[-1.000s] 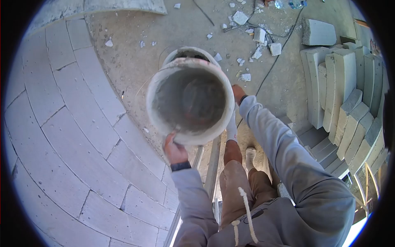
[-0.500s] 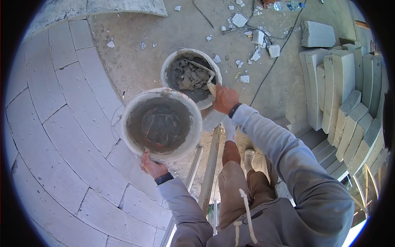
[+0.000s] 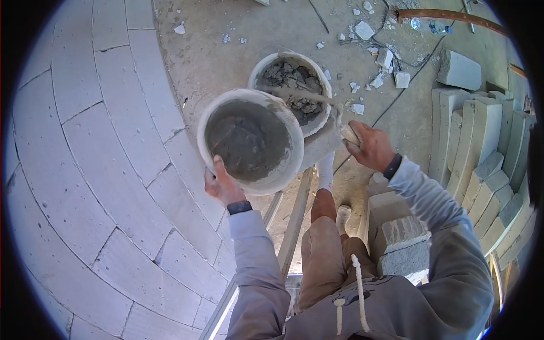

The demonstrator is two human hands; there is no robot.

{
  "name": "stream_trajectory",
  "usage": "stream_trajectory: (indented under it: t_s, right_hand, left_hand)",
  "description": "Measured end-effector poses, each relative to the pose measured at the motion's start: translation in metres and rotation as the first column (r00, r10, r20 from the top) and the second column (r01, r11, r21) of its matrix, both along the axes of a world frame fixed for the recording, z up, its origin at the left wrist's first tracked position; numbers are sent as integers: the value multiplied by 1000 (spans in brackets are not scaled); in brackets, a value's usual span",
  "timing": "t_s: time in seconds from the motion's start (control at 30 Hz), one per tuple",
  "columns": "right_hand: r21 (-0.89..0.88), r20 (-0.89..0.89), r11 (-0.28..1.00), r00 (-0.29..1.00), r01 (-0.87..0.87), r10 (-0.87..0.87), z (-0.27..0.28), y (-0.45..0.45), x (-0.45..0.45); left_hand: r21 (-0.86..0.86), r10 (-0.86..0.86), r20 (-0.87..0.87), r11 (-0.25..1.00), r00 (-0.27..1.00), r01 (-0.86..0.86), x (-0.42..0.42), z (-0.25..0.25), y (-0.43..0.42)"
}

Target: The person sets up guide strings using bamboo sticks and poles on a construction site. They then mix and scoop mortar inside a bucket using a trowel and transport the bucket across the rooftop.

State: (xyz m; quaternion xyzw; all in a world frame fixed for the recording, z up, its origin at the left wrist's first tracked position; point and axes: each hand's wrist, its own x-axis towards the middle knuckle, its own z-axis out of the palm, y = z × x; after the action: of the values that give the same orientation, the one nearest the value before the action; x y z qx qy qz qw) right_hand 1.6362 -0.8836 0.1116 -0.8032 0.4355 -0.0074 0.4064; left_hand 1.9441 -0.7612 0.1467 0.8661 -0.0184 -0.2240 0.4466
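Note:
My left hand (image 3: 225, 184) grips the near rim of a pale bucket (image 3: 294, 156), thumb inside and fingers outside. Grey wet residue (image 3: 246, 139) coats this bucket's inside and bottom. In my right hand (image 3: 371, 147) is a trowel (image 3: 349, 135), fingers closed round its light handle. The trowel's blade, blurred and thin in this view, reaches left across the second bucket (image 3: 325, 116). Lumpy grey mortar (image 3: 289, 76) fills part of that second bucket, which stands just behind the first.
A wall of pale blocks (image 3: 113, 170) curves along the left. Curved blocks (image 3: 476, 141) are stacked at right, with more blocks (image 3: 396, 226) beside my legs. Broken chunks (image 3: 385, 58) and a dark cable (image 3: 416, 73) lie on the floor. A timber rail (image 3: 294, 224) runs below the buckets.
My right hand has moved right and down with the trowel, drawing it back from the mortar. The near bucket looks more tilted, and the whole view has shifted.

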Motion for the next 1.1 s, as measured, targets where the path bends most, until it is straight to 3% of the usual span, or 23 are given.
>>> stream_trajectory:
  t_s: [0.1,0.2,0.3,0.37,0.47,0.6,0.7,0.9,1.0,1.1]
  right_hand:
    - [-41,-50,979,979,-202,200,11,-9,14]
    - [41,-129,958,949,-284,287,4,3,65]
    - [78,-135,986,979,-146,156,-26,22,119]
    - [160,-166,986,984,-43,70,-39,36,144]
    - [411,-174,910,975,-57,140,-51,43,147]
    - [506,-115,859,980,-81,160,-64,70,132]
    - [506,-59,852,981,-132,187,-68,87,131]
    - [480,75,787,911,-389,405,-51,95,125]
    - [383,115,824,906,-419,408,-47,91,118]
    - [248,11,925,956,-287,294,-43,72,115]
  left_hand:
    - [43,-231,203,973,951,227,4,-9,-4]
    - [-282,-141,20,949,990,141,-10,-17,-11]
    - [-323,-108,-173,945,979,47,-13,-7,-8]
    - [-245,-202,-163,956,966,159,-15,-2,-3]
    - [-201,-214,-211,964,954,172,-15,5,3]
    - [-231,-238,-152,952,959,200,-10,-6,8]
    - [-137,-242,-123,965,962,225,-11,-15,13]
    - [-103,-360,-47,930,932,354,-8,-17,11]
    - [-200,-232,-212,961,949,190,-8,-12,7]
    - [-270,-192,-256,955,947,121,-2,-10,7]
